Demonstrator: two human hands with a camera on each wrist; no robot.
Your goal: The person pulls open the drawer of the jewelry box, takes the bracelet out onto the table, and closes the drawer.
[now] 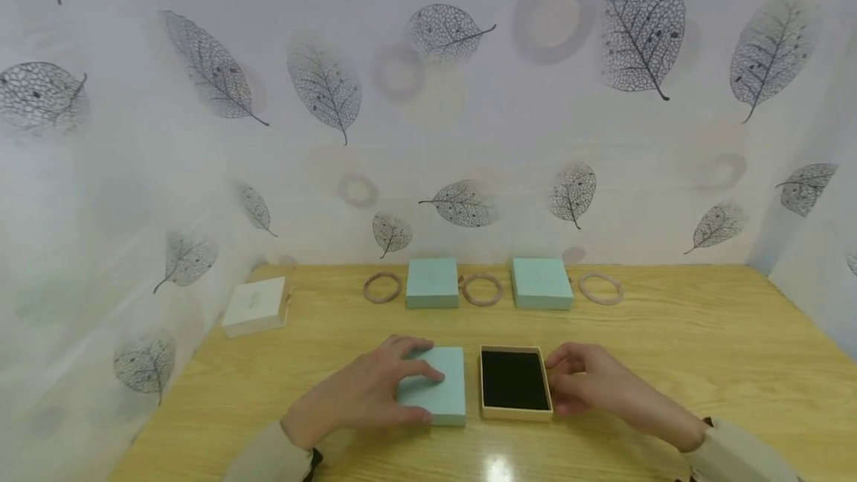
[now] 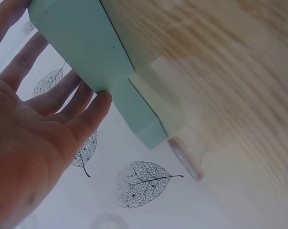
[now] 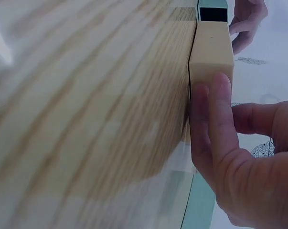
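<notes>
The black-lined tray (image 1: 515, 414) lies just right of the teal box (image 1: 443, 396), a narrow gap between, its long axis seemingly running away from me and my right hand (image 1: 599, 384) nearer it. My left hand (image 1: 364, 393) spreads over the box, touching it; my right fingertips meet the tray's right wall, though I cannot tell whether they pinch

Glossy wood-grain tabletop (image 1: 703, 363), matt cardbd-look teal box (image 1: 451, 389), tan tray (image 1: 515, 414) ditto, matt blk insert (image 1: 514, 379) (mat'l unclear)
</notes>
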